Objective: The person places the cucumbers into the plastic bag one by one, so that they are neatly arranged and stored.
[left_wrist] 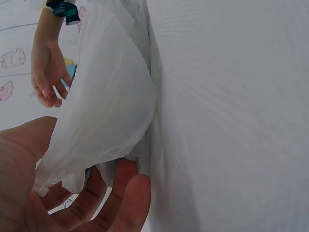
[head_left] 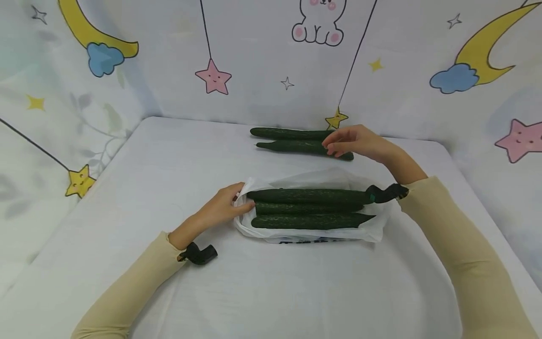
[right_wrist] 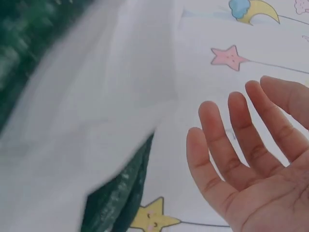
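Observation:
A white plastic bag (head_left: 326,234) lies on its side with three dark green cucumbers (head_left: 305,208) in it, side by side. My left hand (head_left: 224,205) holds the bag's mouth at its left end. In the left wrist view the bag's white film (left_wrist: 108,92) passes between thumb and fingers. Two more cucumbers (head_left: 292,147) lie side by side behind the bag. My right hand (head_left: 360,143) is over their right end and partly hides them. Its fingers are loosely bent and hold nothing, as the right wrist view shows of the palm (right_wrist: 260,179).
A white cloth (head_left: 271,287) covers the table. Behind it hangs a backdrop (head_left: 254,47) printed with stars, moons and clouds. Dark straps with a small device (head_left: 201,254) sit at both wrists.

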Demonstrator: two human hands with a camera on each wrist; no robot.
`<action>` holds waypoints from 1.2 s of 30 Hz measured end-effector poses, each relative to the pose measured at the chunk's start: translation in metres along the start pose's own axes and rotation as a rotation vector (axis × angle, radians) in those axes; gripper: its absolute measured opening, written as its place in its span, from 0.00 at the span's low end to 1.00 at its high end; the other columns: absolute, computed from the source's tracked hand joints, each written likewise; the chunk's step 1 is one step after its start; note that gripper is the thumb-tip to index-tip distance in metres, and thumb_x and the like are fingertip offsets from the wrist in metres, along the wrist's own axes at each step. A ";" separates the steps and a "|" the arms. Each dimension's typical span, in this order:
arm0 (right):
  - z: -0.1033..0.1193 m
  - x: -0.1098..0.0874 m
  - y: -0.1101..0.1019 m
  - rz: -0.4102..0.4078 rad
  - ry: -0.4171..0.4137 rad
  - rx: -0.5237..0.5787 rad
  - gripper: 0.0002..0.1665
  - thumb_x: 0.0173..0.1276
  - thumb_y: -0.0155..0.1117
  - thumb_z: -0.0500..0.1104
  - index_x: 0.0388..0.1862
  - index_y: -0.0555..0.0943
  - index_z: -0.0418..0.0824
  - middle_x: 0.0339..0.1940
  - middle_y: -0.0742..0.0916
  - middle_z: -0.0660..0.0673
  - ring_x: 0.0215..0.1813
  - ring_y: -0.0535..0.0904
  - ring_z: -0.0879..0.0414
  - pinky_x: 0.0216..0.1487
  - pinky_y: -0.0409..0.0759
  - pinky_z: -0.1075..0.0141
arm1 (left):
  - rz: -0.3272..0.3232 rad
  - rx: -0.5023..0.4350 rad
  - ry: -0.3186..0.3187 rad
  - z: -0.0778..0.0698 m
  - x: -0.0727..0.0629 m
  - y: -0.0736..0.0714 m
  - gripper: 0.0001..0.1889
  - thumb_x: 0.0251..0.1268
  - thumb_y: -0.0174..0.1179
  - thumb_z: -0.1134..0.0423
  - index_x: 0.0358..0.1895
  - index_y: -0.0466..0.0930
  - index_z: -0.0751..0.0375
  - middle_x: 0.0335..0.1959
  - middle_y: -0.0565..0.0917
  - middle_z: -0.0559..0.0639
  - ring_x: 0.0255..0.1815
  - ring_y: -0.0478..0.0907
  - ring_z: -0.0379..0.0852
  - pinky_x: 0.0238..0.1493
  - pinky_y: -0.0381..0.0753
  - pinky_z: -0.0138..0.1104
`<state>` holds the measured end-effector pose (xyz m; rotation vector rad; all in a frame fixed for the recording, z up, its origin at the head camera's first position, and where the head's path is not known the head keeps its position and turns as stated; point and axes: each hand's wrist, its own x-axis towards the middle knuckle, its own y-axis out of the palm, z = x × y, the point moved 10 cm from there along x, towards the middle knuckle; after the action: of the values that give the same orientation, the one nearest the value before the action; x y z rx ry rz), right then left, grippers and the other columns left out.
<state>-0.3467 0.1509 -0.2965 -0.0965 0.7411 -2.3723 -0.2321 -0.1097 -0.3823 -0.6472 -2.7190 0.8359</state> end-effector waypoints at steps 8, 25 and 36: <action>-0.005 0.016 -0.021 -0.016 -0.007 0.000 0.16 0.73 0.59 0.42 0.55 0.80 0.37 0.51 0.84 0.46 0.52 0.81 0.48 0.53 0.79 0.59 | 0.006 -0.008 0.001 0.000 0.003 0.000 0.18 0.68 0.61 0.61 0.57 0.75 0.62 0.46 0.80 0.54 0.41 0.76 0.46 0.41 0.76 0.38; -0.027 0.046 -0.047 -0.063 0.048 0.098 0.14 0.71 0.62 0.40 0.54 0.82 0.39 0.51 0.83 0.50 0.50 0.83 0.52 0.50 0.81 0.64 | 0.009 -0.012 -0.001 0.005 0.006 -0.002 0.19 0.68 0.61 0.60 0.58 0.74 0.61 0.48 0.80 0.54 0.43 0.78 0.47 0.42 0.77 0.38; -0.053 0.079 -0.045 -0.121 0.012 0.134 0.19 0.68 0.65 0.35 0.56 0.79 0.34 0.46 0.86 0.53 0.46 0.83 0.58 0.50 0.77 0.72 | 0.007 -0.001 -0.022 0.009 -0.002 -0.003 0.21 0.68 0.61 0.59 0.61 0.73 0.60 0.52 0.80 0.54 0.47 0.78 0.49 0.44 0.78 0.38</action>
<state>-0.4471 0.1579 -0.3262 -0.0716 0.5944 -2.5332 -0.2345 -0.1172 -0.3879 -0.6511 -2.7383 0.8488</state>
